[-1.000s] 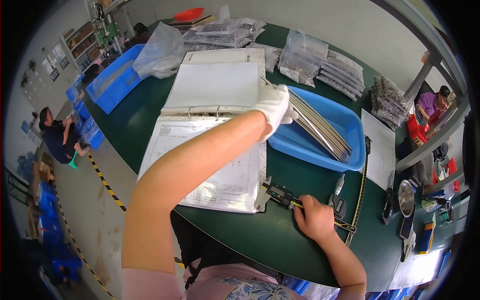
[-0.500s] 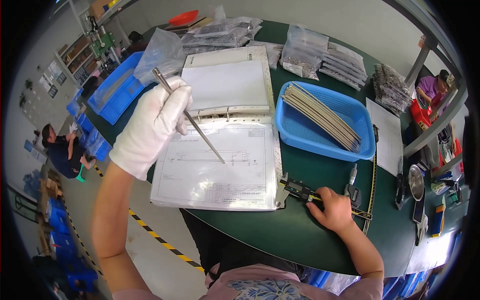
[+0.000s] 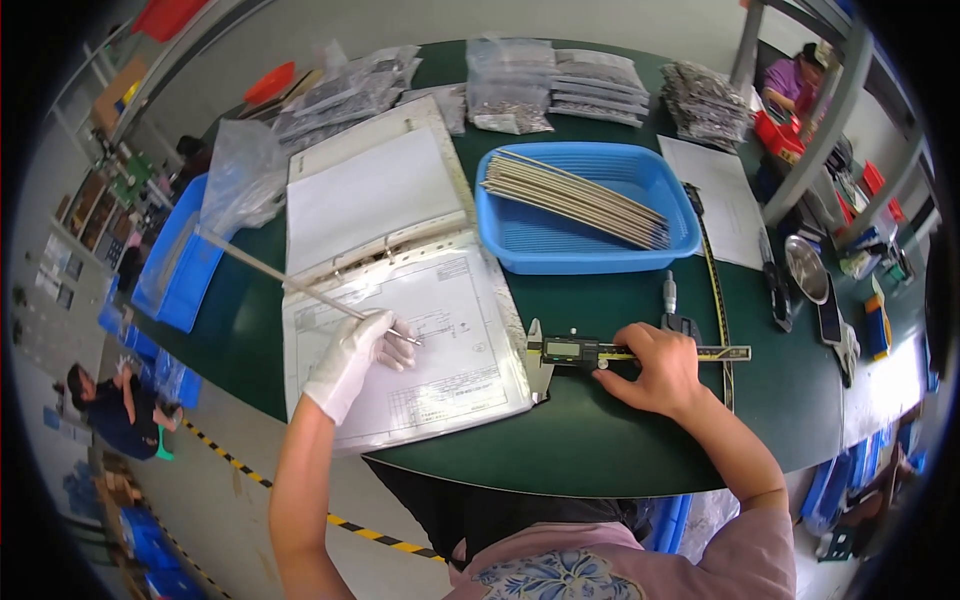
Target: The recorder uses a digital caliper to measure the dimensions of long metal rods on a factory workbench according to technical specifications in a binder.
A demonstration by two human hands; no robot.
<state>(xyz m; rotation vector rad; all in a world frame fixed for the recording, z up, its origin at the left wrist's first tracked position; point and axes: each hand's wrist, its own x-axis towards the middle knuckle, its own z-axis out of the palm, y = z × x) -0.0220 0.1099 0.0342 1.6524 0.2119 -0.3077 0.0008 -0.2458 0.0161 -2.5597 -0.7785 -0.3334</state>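
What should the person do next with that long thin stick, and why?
Probably swing the thin metal rod over to the digital caliper. The gloved left hand holds it over the drawing sheet, and the right hand rests on the caliper.

The left hand [image 3: 358, 352] wears a white glove and pinches a thin silvery-grey rod [image 3: 300, 288]. Under it lies a white sheet [image 3: 420, 350] printed with fine black line drawings, in a white binder [image 3: 370, 195]. The bare right hand [image 3: 655, 368] rests on a grey and black caliper [image 3: 590, 351] beside a yellow tape [image 3: 715, 290]. Beyond that hand sits a bright blue basket [image 3: 590, 245] of pale beige rods [image 3: 575, 198]. The counter [image 3: 600, 440] is dark green. The person's sleeve [image 3: 745, 550] is pink.
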